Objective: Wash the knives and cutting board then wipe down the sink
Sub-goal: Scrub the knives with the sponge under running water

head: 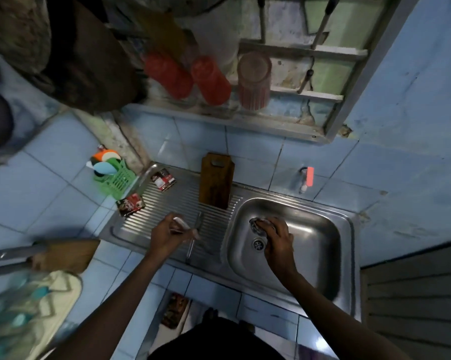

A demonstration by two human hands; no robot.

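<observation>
The blue-tiled bench (50,183) carried a stainless steel sink (346,255) with a ribbed draining board (151,203) on its left. A dark brown wooden cutting board (215,181) stood upright at the back of the draining board, leaning against the tiled wall. Another, paler wooden board (68,254) lay on the bench at the left, with two long grey knives (14,258) across it. The right hand (277,241) pressed a crumpled grey cloth (258,224) against the basin floor just behind the round drain (258,244). The left hand (167,233), over the draining board, gripped a thin metal-bladed knife (193,239) with a pale handle.
</observation>
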